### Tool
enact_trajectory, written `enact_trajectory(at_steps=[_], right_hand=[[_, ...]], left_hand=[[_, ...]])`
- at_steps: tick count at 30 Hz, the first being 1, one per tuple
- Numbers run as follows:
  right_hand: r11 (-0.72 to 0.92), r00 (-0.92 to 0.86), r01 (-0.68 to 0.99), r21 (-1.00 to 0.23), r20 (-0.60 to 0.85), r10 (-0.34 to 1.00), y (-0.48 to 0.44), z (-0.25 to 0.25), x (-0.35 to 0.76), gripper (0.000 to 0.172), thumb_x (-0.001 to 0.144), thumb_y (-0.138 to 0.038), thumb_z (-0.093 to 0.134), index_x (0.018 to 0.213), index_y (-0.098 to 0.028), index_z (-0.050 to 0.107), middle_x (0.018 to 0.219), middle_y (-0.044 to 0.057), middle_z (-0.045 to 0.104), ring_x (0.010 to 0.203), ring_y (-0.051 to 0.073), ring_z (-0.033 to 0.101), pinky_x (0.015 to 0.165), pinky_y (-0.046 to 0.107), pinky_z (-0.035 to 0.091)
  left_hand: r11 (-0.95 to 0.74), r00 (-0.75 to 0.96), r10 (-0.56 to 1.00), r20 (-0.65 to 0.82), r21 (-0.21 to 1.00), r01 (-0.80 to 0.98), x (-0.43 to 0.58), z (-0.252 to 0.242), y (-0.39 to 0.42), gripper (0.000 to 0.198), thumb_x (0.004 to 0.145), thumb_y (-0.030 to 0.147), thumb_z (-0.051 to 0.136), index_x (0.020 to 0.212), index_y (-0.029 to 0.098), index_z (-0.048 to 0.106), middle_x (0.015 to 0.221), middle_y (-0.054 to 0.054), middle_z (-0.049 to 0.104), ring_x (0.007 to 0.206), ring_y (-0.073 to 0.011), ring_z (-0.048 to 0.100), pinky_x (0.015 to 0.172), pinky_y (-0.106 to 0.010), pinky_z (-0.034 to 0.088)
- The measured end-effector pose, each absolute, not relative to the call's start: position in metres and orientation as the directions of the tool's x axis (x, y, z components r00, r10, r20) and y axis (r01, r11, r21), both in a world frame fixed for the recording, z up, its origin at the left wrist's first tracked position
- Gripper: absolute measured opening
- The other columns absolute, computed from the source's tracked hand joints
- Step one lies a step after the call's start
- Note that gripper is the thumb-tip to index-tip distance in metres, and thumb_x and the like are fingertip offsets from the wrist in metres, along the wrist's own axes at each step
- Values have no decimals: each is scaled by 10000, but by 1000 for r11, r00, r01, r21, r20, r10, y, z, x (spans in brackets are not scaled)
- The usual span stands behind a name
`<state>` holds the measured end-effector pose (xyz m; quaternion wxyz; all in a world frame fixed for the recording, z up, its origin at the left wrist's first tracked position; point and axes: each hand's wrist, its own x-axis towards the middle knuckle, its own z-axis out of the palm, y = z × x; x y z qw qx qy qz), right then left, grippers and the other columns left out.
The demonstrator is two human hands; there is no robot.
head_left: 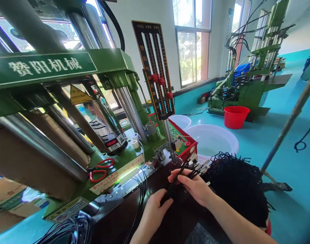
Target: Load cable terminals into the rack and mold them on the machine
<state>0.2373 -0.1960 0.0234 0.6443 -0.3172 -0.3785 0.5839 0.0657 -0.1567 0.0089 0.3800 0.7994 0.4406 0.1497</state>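
Observation:
Over the dark brown tabletop [114,220], my left hand [156,210] is closed around the lower part of a thin bundle of black cables [172,187]. Higher up the same bundle, my right hand [195,188] pinches it between thumb and fingers. Cable ends fan out past the right fingertips, close to several whitish connector pieces [202,166]. Left of my hands, loose black cables [142,188] run down across the table from the press. A large heap of black cables [236,189] lies beside my right forearm.
A green press [119,64] with steel columns stands at left, red-handled scissors [101,170] on its bed. Coiled cables [70,230] lie at lower left. Beyond are white tubs [215,135], a red bucket [236,117] and another green machine [253,88]. A person [100,127] shows behind the press.

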Motion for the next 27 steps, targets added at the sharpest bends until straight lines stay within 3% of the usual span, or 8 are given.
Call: enact_trajectory(at_steps=[5,8,11,14,17,20,23,27], right_hand=[[43,111,-462,-886,-9,994,-207,-3,249,208,735,-324,651,878,-174,665,851,54,675,813,192,597,780,349,429],[13,181,-418,-909,-70,981,-214,-17,255,234,709,-363,673,849,-175,655,806,34,666,744,164,601,669,288,468],[-46,155,-285,-957,-94,983,-222,-24,258,346,731,-483,608,727,-138,641,643,32,637,499,111,554,422,204,420],[-227,-181,-234,-945,-187,965,-226,-21,256,511,776,-583,475,660,-110,630,535,57,613,357,95,495,308,176,322],[-104,-246,-468,-878,17,969,-219,-6,250,463,683,-516,649,991,-171,618,874,96,668,743,192,632,573,273,490],[160,15,-628,-762,194,981,-204,15,244,454,698,-374,693,1114,-248,563,1068,66,622,1021,214,540,886,382,395],[224,87,-539,-812,211,974,-193,32,242,354,742,-269,656,1087,-239,586,991,52,649,987,209,546,930,404,343],[212,11,-498,-841,238,971,-190,42,245,428,708,-255,681,1119,-246,560,1025,45,620,872,204,571,796,388,429]], left_hand=[[-492,595,779,-198,394,776,72,-3,-161,193,643,275,584,812,186,555,837,-46,617,822,-229,547,692,-308,367],[-529,610,761,-223,332,781,73,-9,-161,140,696,213,506,819,180,562,871,-74,620,855,-241,552,717,-324,371],[-519,627,771,-112,460,721,69,-2,-157,141,783,204,397,814,178,532,881,-66,598,851,-201,542,719,-296,368],[-412,624,775,-104,665,623,61,15,-152,159,831,304,370,862,197,483,706,7,544,651,-137,514,606,-245,363],[-333,679,717,-157,779,531,57,29,-149,204,843,374,357,783,204,453,565,59,443,489,-98,422,493,-218,314],[-347,693,707,-141,784,514,63,37,-149,233,841,372,365,699,198,428,540,58,444,472,-88,421,477,-213,304],[-364,692,717,-82,803,473,81,45,-150,205,832,360,391,729,192,447,574,47,473,498,-88,446,481,-209,319],[-278,691,722,-11,911,305,105,59,-149,214,820,389,415,803,182,462,598,54,460,455,-69,419,438,-197,320]])
